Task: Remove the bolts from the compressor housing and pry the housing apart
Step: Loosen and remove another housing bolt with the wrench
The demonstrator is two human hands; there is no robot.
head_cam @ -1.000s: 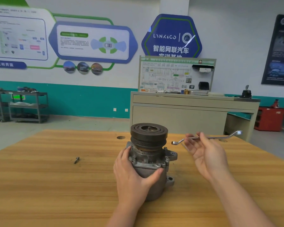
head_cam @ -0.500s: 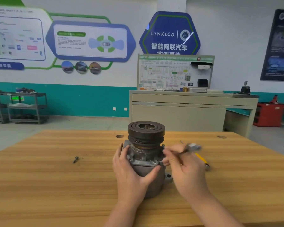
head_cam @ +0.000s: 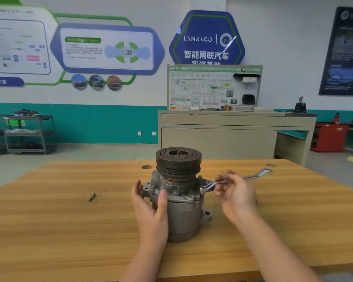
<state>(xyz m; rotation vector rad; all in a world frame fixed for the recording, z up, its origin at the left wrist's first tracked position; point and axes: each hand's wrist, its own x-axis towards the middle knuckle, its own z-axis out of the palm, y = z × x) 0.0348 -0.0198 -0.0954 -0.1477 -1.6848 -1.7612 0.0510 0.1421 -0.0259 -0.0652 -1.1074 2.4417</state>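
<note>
Compressor (head_cam: 178,202) upright mid-tabletop (head_cam: 49,231), pulley up, nearer front edge than back. Left hand (head_cam: 151,208) cups housing side, thumb across front, fingers curled round body, bracing it. Right hand (head_cam: 235,192) pinches wrench (head_cam: 235,180) shaft; ring end sits at bolt (head_cam: 202,189) on right flange. One loose bolt (head_cam: 92,196) lies toward left edge. Judgement: seat ring fully over head before pulling, keep wrench level, brace hard against twist, short swings, else head rounds or wrench slips.
</note>
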